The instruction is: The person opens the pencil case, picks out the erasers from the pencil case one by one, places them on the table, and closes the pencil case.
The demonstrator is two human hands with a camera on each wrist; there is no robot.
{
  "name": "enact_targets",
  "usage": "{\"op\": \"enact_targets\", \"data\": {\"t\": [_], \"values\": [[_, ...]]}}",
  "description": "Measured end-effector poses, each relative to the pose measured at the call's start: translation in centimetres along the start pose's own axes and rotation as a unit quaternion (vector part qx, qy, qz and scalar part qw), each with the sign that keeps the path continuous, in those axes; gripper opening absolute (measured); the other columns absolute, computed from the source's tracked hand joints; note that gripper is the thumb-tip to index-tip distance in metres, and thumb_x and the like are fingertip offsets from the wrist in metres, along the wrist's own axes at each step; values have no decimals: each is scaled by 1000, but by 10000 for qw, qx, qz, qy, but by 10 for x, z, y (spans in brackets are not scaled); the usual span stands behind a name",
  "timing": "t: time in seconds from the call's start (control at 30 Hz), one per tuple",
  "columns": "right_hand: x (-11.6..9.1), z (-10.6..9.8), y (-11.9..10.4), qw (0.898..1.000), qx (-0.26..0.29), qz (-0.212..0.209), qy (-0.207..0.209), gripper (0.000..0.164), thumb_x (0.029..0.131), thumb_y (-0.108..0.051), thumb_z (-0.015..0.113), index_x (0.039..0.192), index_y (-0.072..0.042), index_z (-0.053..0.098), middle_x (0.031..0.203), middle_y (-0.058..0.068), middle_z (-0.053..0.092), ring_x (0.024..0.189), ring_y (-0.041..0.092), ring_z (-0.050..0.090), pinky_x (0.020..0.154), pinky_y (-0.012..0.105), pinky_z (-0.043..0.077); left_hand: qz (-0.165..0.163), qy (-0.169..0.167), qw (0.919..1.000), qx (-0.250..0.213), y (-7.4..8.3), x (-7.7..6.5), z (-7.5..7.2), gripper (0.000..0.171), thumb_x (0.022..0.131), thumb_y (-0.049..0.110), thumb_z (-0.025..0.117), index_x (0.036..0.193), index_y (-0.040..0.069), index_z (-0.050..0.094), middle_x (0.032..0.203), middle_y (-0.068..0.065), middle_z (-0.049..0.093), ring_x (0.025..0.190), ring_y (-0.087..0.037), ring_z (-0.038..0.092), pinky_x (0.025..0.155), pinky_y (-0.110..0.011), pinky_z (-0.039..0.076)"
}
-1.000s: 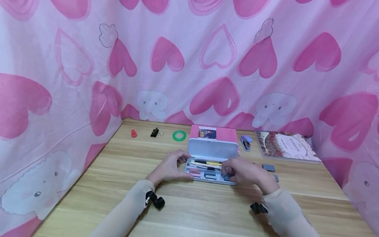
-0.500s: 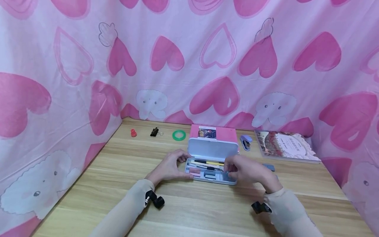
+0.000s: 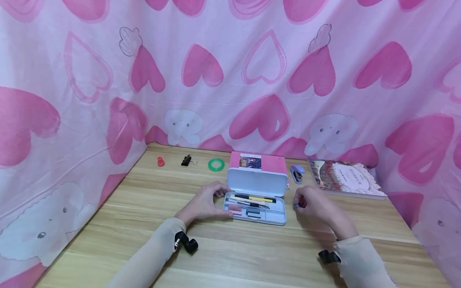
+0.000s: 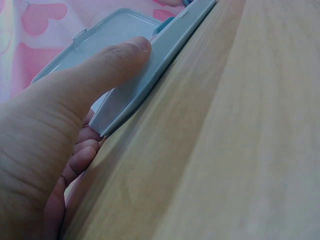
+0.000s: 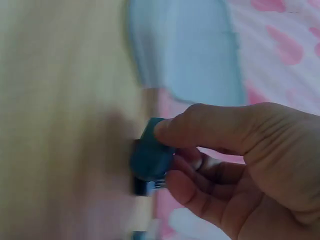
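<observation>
Teal block [image 5: 151, 157] — pinched by the right grip [image 3: 317, 205] — has left the case [image 3: 275, 217].

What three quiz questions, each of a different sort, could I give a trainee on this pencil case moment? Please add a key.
1. Multiple choice: what does the right hand pinch?
A) a pen
B) a small blue block
C) the stapler
2. True or false: the pencil case is closed.
3. Fill in: in the head view, the green ring lies between the binder clip and the ____.

Key:
1. B.
2. False; the lid of the pencil case stands open, while the left hand grips one end of the case.
3. pink book.
</observation>
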State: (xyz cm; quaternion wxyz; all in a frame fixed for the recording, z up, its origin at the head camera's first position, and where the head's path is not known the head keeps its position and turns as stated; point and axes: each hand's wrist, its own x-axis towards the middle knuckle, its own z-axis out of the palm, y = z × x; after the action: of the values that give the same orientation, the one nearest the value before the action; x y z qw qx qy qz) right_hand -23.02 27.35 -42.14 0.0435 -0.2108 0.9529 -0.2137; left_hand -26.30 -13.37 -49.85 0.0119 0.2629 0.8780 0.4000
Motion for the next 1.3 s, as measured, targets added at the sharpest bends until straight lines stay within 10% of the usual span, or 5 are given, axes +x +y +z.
{"op": "enact_targets", "data": {"t": [0.67,0.97,1.3], "values": [[-7,-3,8,9986,157,261,-442,26,86,3,87,91,-17,72,90,-1,65,84,18,57,74,35,51,-5,6,10000,22,0,0,-1,85,69,63,103,138,25,71,122,12,67,111,-9,61,103,-37,56],[23,-17,-49,9969,530,-587,-52,16,97,-3,84,111,-10,82,95,-7,74,86,11,66,79,29,61,-12,39,10000,-5,-1,0,-3,86,68,63,103,138,24,71,122,12,66,111,-9,61,104,-37,56],[54,38,-91,9899,408,-1214,-613,19,95,2,83,110,-9,86,98,-1,79,87,13,69,80,30,61,96,9,10000,-6,-3,-1,-2,85,70,66,101,138,25,71,122,12,67,112,-10,61,102,-36,57]]}}
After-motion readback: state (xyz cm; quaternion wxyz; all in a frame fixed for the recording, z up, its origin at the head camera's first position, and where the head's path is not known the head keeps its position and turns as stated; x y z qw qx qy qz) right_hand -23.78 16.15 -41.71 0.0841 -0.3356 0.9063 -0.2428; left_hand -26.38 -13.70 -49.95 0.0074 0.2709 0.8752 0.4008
